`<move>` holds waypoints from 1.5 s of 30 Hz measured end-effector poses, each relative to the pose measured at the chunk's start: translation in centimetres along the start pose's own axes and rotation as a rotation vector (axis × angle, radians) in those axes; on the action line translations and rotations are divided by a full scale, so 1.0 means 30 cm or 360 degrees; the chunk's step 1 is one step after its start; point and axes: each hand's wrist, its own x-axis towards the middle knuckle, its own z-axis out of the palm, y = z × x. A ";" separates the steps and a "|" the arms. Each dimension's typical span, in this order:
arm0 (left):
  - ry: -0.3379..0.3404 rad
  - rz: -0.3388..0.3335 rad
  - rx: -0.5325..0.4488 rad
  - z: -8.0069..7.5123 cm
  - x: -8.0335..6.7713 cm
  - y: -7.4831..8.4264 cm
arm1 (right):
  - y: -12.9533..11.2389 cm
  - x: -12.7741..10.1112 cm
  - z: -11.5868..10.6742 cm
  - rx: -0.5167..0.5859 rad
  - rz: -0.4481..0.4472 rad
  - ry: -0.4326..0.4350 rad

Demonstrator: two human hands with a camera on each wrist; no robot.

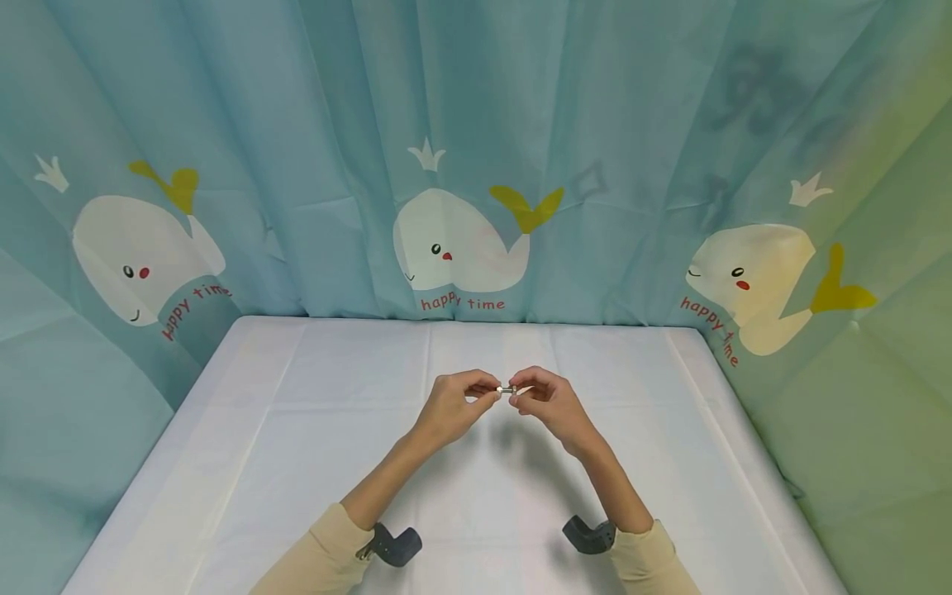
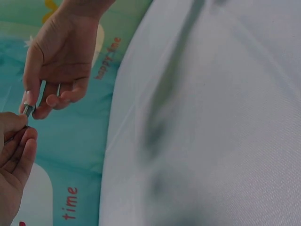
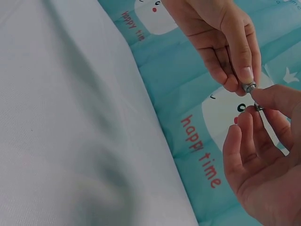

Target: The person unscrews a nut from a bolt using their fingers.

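Observation:
A small silvery metal bolt (image 1: 507,390) spans the gap between the fingertips of both hands, held above the table. My left hand (image 1: 450,405) pinches its left end between thumb and fingers. On the other end, my right hand (image 1: 552,406) pinches with thumb and index finger. The right wrist view shows a thick round end of the bolt (image 3: 249,87) at the left thumb, and a smaller ring-like piece, perhaps a nut (image 3: 258,108), by the right fingertips. Fingers partly hide both ends.
A white-covered table (image 1: 312,463) lies under the hands. Behind and beside it hangs a blue-green curtain (image 1: 610,248) with printed whales. A dark curved device (image 1: 397,545) sits on the left wrist, another device (image 1: 590,535) on the right.

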 end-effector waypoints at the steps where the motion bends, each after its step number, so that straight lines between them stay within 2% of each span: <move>1: 0.0000 -0.0002 0.0000 0.000 0.000 0.000 | -0.001 0.000 0.000 0.0012 0.0003 -0.0005; 6: -0.0004 -0.0005 0.0003 0.000 0.001 0.000 | -0.006 0.002 0.000 0.0027 0.0099 -0.0010; 11: -0.0006 0.0000 0.0007 0.001 0.001 -0.001 | -0.004 0.007 0.003 -0.0005 0.0188 0.0043; 19: -0.0012 -0.0005 -0.0002 0.003 0.001 -0.008 | -0.003 0.000 -0.001 0.0045 0.0099 0.0039; 24: -0.0015 -0.0001 -0.0009 0.003 0.001 -0.009 | -0.006 -0.003 -0.002 0.0016 0.0025 0.0027; 32: -0.0009 -0.0002 -0.0014 -0.001 0.001 -0.005 | -0.007 -0.002 0.000 0.0015 -0.0008 0.0007; 35: -0.0009 -0.0005 -0.0012 -0.002 0.001 -0.003 | -0.010 0.000 0.001 -0.0007 0.0018 0.0007; 41: -0.0018 -0.0019 -0.0013 -0.005 0.000 0.000 | -0.014 0.006 0.007 -0.0119 0.0171 0.0079; 45: -0.0014 -0.0026 0.0000 -0.006 -0.001 0.001 | -0.011 0.009 0.010 -0.0131 0.0235 0.0099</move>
